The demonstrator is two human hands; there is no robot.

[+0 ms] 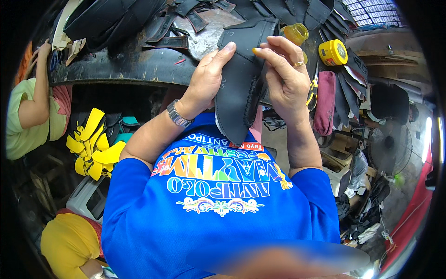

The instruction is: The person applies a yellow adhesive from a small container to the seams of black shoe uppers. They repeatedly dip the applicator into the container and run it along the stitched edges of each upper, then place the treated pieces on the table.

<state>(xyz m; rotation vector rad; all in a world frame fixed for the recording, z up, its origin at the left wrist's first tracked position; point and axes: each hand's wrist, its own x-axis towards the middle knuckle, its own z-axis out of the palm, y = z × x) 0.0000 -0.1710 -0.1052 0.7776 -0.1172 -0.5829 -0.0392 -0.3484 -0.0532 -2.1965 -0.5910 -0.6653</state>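
My left hand point(209, 76) grips a black leather shoe upper point(238, 88) by its left edge, thumb on the face and the other fingers hidden behind. The upper hangs upright in front of my chest, with a puckered, stitched seam down its right part. My right hand point(285, 69) is at the upper's right edge, fingers apart and partly bent. One of its fingertips carries a yellow-orange smear, like glue, and lies against or just over the leather. Just beyond this hand is a glass jar point(296, 33) with yellow stuff in it.
Black leather pieces point(186, 21) lie on the dark worktable point(125, 66). To the right are a yellow tub point(333, 52), yellow-handled scissors point(312, 90) and a maroon pouch point(324, 102). Yellow cut pieces point(95, 146) are heaped at left. Another person point(35, 104) stands far left; a fan point(389, 148) is at right.
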